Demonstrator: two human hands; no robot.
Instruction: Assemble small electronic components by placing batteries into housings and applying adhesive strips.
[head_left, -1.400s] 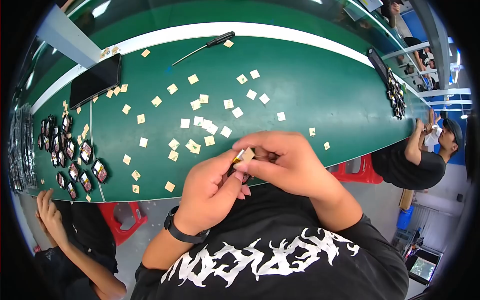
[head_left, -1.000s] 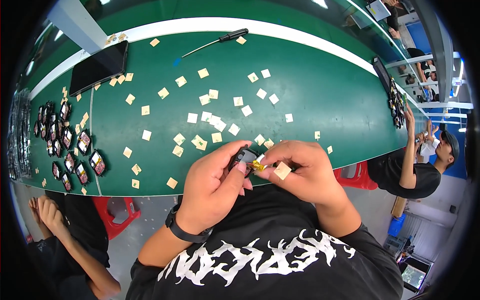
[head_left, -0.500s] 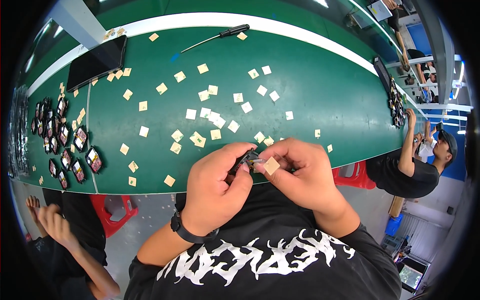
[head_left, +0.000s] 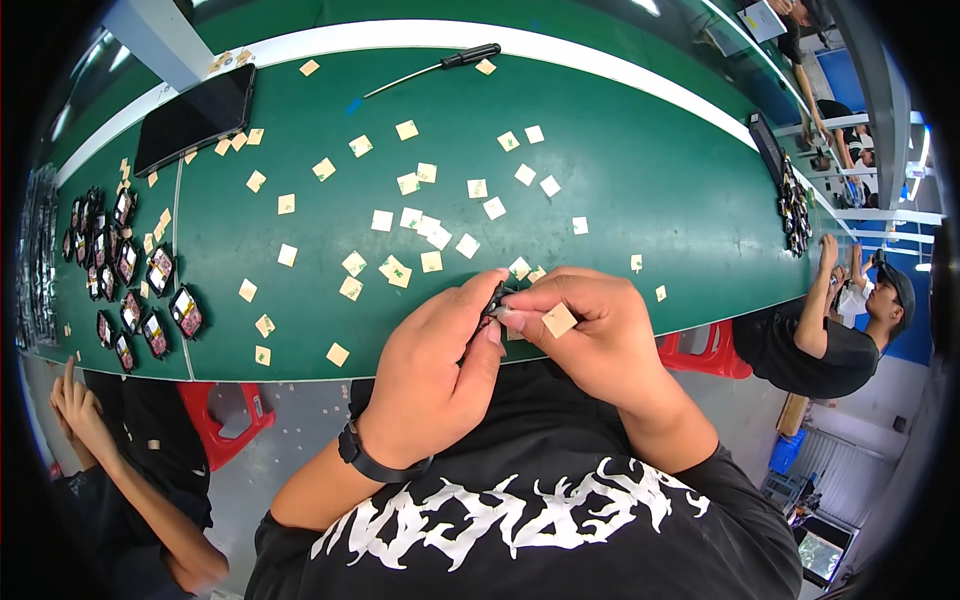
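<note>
Head view: a small black-cased device (head_left: pixel 492 308) lies between both hands, enclosed by the curled left hand (head_left: pixel 428 348), its long axis mostly hidden; the right hand (head_left: pixel 605 335), pinched at its right side, carries a flat beige paper-like square (head_left: pixel 559 320).

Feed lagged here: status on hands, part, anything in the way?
Left hand holds black part. Right hand at it. Tan square on right hand. Fingers partly hide black part.

Right of the screwdriver (head_left: pixel 430 70), bare desk (head_left: pixel 670 170) leaves a broad passage. On its near side, pale squares (head_left: pixel 381 220) lie scattered, then the left hand (head_left: pixel 432 350) and right hand (head_left: pixel 610 335) bar the near edge. Left of it, a black tablet (head_left: pixel 195 118), pale post (head_left: pixel 165 45) and black-cased units (head_left: pixel 187 313) obstruct.
</note>
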